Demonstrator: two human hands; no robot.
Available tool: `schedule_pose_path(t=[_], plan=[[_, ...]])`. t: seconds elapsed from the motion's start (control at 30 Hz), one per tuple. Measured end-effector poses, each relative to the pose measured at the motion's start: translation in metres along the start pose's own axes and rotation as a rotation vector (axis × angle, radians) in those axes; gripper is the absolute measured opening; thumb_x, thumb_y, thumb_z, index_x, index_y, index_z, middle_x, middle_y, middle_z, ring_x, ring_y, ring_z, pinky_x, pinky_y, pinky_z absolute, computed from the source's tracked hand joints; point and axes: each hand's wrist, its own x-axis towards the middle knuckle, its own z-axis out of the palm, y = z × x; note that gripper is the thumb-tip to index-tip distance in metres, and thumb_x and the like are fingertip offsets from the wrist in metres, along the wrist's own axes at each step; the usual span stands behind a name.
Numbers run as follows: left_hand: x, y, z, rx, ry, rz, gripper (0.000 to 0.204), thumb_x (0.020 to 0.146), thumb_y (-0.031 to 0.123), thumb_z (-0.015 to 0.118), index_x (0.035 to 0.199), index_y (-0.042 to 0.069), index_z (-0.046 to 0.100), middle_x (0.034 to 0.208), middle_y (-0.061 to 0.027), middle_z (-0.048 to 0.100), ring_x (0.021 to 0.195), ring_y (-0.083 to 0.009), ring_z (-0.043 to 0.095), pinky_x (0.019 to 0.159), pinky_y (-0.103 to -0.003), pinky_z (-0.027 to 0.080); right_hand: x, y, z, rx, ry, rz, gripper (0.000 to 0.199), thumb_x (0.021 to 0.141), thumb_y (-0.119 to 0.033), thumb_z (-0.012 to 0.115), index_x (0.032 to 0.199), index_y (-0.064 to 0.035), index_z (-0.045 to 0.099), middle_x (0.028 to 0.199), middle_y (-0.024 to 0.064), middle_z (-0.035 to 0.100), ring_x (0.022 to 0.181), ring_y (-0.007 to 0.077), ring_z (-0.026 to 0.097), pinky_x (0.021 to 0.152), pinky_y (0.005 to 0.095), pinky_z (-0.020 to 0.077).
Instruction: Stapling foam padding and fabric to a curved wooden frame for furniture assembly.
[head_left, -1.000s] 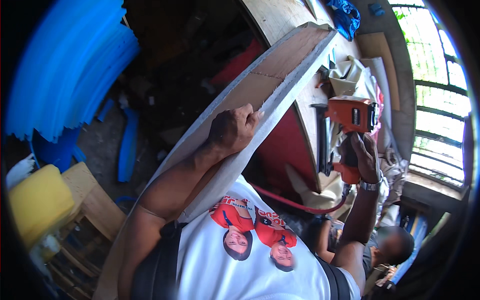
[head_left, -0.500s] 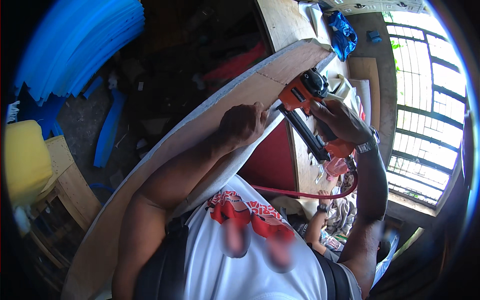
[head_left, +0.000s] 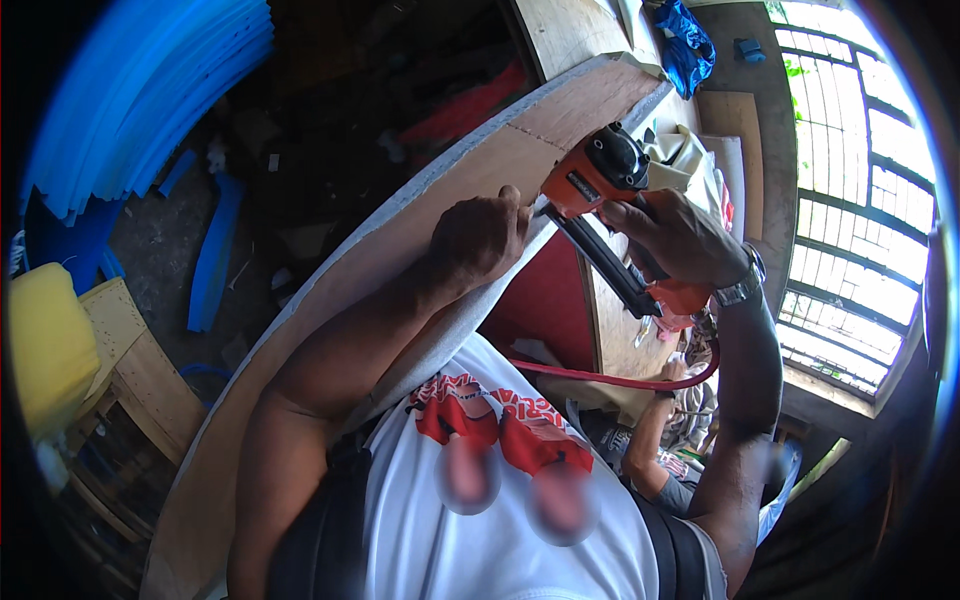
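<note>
My right hand [head_left: 690, 240], a metal watch on its wrist, is wrapped round the handle of an orange and black air staple gun [head_left: 578, 188]. The gun's nose is down by the edge of a long, curved plywood panel [head_left: 590, 105]. Light grey fabric [head_left: 512, 268] runs along that edge. Just left of the nose, my left hand [head_left: 482, 235] is closed at the panel's edge, apparently pinching the fabric there; its fingertips are partly hidden. A red air hose [head_left: 610, 379] curves from the gun's base across in front of my shirt.
Blue foam sheets [head_left: 150, 100] are stacked at the far left, above a yellow foam block [head_left: 52, 345] and a wooden frame [head_left: 145, 370]. Another person's arm [head_left: 650, 445] is at the lower right, beside a wooden table [head_left: 625, 345]. A barred window [head_left: 850, 200] fills the right side.
The staple gun and my right hand have shifted slightly left, bringing the nose closer to my left hand. The panel's far end sits a little higher in view. The other person's arm has moved.
</note>
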Motion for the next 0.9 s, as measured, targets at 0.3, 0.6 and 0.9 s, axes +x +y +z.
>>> schedule_pose_path(t=[0.3, 0.6, 0.9], plan=[[0.002, 0.008, -0.005, -0.055, -0.173, -0.108, 0.027, 0.102, 0.028, 0.05, 0.091, 0.004, 0.056, 0.066, -0.0191, 0.067, 0.067, -0.0339, 0.072, 0.06, -0.043, 0.059, -0.01, 0.004, 0.014, 0.019, -0.018, 0.008, 0.067, 0.096, -0.068, 0.045, 0.088, -0.0044, 0.067, 0.056, 0.0036, 0.063, 0.051, 0.0144, 0.066, 0.053, 0.0328, 0.0539], [-0.003, -0.014, -0.002, -0.075, -0.052, -0.114, 0.023, 0.104, 0.025, 0.048, 0.099, 0.003, 0.05, 0.077, -0.0228, 0.069, 0.072, -0.0383, 0.072, 0.065, -0.045, 0.059, -0.005, 0.004, 0.028, 0.047, -0.03, -0.105, 0.064, 0.097, -0.064, 0.047, 0.095, -0.0039, 0.068, 0.057, 0.0036, 0.061, 0.054, 0.0149, 0.065, 0.054, 0.0336, 0.0512], [0.027, -0.036, -0.046, -0.255, -0.179, -0.106, 0.03, 0.098, 0.024, 0.064, 0.08, 0.001, 0.056, 0.067, -0.0154, 0.06, 0.057, -0.0239, 0.058, 0.055, -0.037, 0.047, 0.024, 0.187, 0.097, 0.619, 0.4, 0.022, 0.04, 0.1, -0.039, 0.058, 0.122, -0.0053, 0.054, 0.086, 0.0057, 0.062, 0.079, 0.0133, 0.062, 0.067, 0.0314, 0.0493]])
